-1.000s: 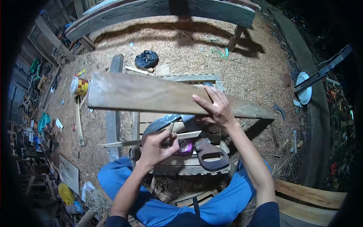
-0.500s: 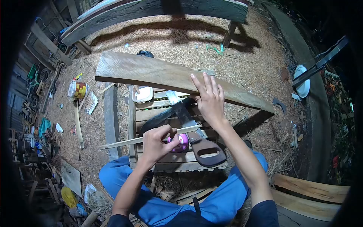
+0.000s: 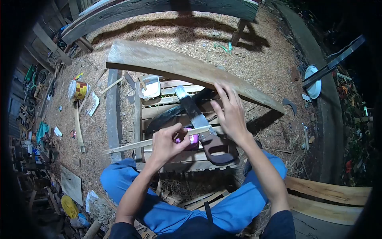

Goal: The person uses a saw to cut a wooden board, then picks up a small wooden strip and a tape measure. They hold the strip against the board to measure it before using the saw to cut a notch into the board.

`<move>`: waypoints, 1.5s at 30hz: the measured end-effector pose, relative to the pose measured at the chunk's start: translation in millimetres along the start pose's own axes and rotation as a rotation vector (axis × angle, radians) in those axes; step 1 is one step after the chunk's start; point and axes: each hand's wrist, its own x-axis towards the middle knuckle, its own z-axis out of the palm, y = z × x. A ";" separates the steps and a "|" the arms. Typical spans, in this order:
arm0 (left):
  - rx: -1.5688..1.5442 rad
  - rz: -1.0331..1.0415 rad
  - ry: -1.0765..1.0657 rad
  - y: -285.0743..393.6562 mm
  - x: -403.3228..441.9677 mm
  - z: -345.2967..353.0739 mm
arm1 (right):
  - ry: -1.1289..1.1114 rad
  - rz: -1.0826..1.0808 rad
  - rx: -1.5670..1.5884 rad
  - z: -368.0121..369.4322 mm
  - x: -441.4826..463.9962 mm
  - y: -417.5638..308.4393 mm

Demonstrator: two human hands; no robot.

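"Head view first: what is being held?"

"A thin, pale wooden stick (image 3: 129, 146) is gripped in the closed left hand (image 3: 166, 143), near the centre of the frame. The right hand (image 3: 231, 115) is held open, with fingers spread, at the lower edge of a long, flat, brown wooden board (image 3: 171, 59); whether that edge is touched cannot be told."

"Where is the board placed?"

"It is seen slanting from the upper left down towards the right of the frame. How it is supported is not shown clearly."

"How much is done, then?"

"The stick is already taken in hand. No cut can be made out on the board, which appears to be in one piece. The metal-bladed saw with a brown handle (image 3: 195, 115) is left unheld over the slatted wooden platform (image 3: 195, 165), and a round purple object (image 3: 194, 140) is partly hidden by the left hand."

"And what is left?"

"Work on the board is judged to be at an early stage; beyond that, nothing can be read."
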 end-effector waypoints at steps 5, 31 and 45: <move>-0.050 -0.053 -0.068 -7.2 -7.3 -2.4 | -0.216 0.213 0.139 -25.0 -103.9 -35.4; -0.145 0.080 -0.208 33.3 -16.1 84.8 | 0.499 0.670 0.370 -110.1 -236.1 -50.1; 0.215 0.199 -0.301 78.3 6.0 151.4 | 0.598 0.810 0.739 -60.6 -286.7 -78.2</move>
